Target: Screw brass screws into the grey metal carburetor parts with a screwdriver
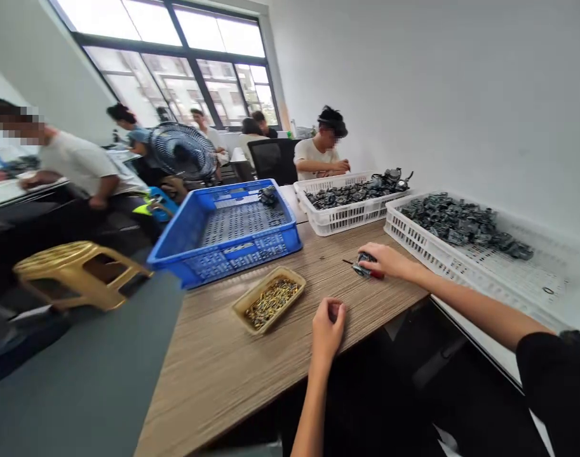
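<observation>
My left hand (328,325) rests on the wooden table (213,368) near its front edge, fingers curled into a loose fist; whether it holds anything is hidden. My right hand (385,260) lies further out on the table, closed over a small dark part (363,259) and a red-handled screwdriver (366,271) whose tip points left. A shallow tan tray (242,308) of small brass screws sits to the left of my left hand.
A blue crate (185,241) with one dark part in it stands at the back left. Two white crates (347,219) (547,279) of dark parts stand at the back and right. Several people sit at tables beyond. A fan (182,151) and a yellow stool (75,270) stand on the left.
</observation>
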The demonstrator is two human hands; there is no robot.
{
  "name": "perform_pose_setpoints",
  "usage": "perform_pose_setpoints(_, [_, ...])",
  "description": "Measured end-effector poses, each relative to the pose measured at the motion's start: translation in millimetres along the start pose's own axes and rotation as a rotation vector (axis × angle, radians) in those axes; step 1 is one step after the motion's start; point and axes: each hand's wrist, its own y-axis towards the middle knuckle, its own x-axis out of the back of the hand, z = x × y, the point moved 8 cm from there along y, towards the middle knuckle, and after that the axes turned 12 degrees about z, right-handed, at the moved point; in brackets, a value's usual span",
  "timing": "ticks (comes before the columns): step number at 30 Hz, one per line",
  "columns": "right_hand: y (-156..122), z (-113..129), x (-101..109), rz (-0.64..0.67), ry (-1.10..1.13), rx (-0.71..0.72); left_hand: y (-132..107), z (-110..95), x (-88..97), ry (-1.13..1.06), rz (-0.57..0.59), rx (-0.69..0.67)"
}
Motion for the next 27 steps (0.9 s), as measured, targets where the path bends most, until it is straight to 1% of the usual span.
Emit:
perform_pose_setpoints(2, [1.7,19.7,-38.1,0.016,0.003,0.053,-0.5,2.3,0.1,-0.008,-0.063,-0.011])
perform_pose_setpoints(4, [2.3,34.4,-67.5,0.014,0.031,0.105,-1.2,4.5,2.8,0.007,-0.146,-0.027])
perform_pose_setpoints(6, [1.9,45.4,-86.9,-0.008,0.071,0.162,-1.9,8.2,5.6,0.026,-0.22,-0.025])
perform_pose_setpoints(8, [0.2,51.7,-98.5,-0.038,0.107,0.199,-1.2,12.2,5.2,0.041,-0.241,-0.014])
perform_pose_setpoints(11, [-4.5,52.5,-108.9,-0.063,0.134,0.216,1.0,14.1,1.0,0.08,-0.217,-0.031])
perform_pose_setpoints(16, [-14.9,42.5,-116.6,-0.086,0.142,0.229,2.8,13.3,-4.3,0.153,-0.181,-0.05])
perform_pose_setpoints(20, [-20.0,33.2,-117.5,-0.084,0.156,0.217,3.7,11.3,-6.2,0.182,-0.159,-0.051])
perform_pose_setpoints(25, [-23.0,27.3,-114.8,-0.053,0.196,0.238,5.5,12.4,-9.5,0.19,-0.12,-0.048])
perform_pose_setpoints(27, [-22.9,21.7,-112.6,-0.06,0.214,0.217,6.2,13.5,-10.5,0.186,-0.111,-0.047])
